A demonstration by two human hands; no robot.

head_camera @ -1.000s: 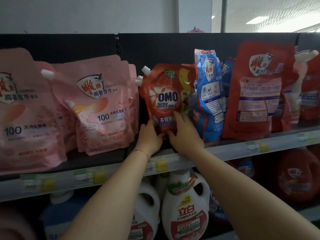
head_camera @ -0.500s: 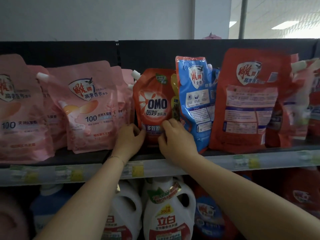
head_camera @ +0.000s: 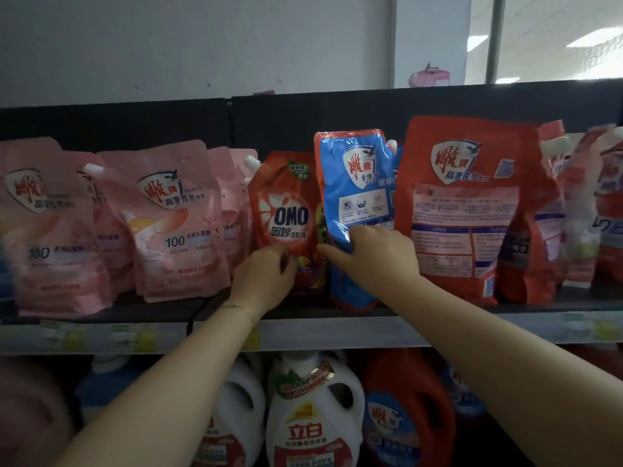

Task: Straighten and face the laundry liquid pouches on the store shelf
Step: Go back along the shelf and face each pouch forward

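Observation:
A red OMO pouch (head_camera: 286, 203) stands upright on the shelf (head_camera: 337, 332), its front facing me. My left hand (head_camera: 264, 278) grips its lower left corner with curled fingers. Right beside it stands a blue pouch (head_camera: 357, 183), back side out. My right hand (head_camera: 374, 251) holds the blue pouch's lower part, its forefinger stretched left to the OMO pouch's right edge. A large red pouch (head_camera: 468, 210) stands to the right with its back label showing. Pink pouches (head_camera: 175, 224) fill the left of the shelf.
More red pouches (head_camera: 586, 203) crowd the far right, blurred. Below the shelf stand white detergent jugs (head_camera: 313, 416) and a red and blue jug (head_camera: 401, 419). Price tags run along the shelf's front rail. A black back panel (head_camera: 303, 119) rises behind the pouches.
My right hand has shifted from the OMO pouch's base onto the blue pouch. The blue pouch now stands straighter and taller. My left hand stays at the OMO pouch's lower left.

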